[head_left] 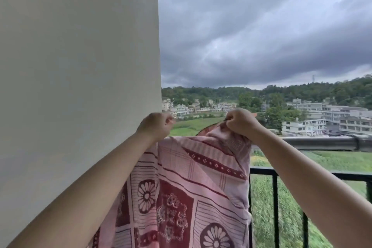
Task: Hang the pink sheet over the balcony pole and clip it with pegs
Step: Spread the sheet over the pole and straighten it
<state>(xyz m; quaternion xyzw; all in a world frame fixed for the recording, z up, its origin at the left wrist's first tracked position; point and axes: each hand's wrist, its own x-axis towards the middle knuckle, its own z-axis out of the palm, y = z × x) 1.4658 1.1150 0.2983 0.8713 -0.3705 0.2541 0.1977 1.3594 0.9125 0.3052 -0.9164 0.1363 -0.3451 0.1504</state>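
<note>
**A:** Item one, cloth?

**B:** I log the pink sheet (193, 183): thin woven cotton, maroon flower medallions and dotted bands, hanging in soft folds beside the smooth white wall (80, 66).

**A:** Hands?

**B:** Left hand (156, 125) fisted at its top edge; right hand (240, 121) pinching bunched fabric. Both raised.

**A:** Pole?

**B:** Dark cylindrical balcony pole (314, 143) behind the sheet, above the black barred railing (275, 207).
</note>
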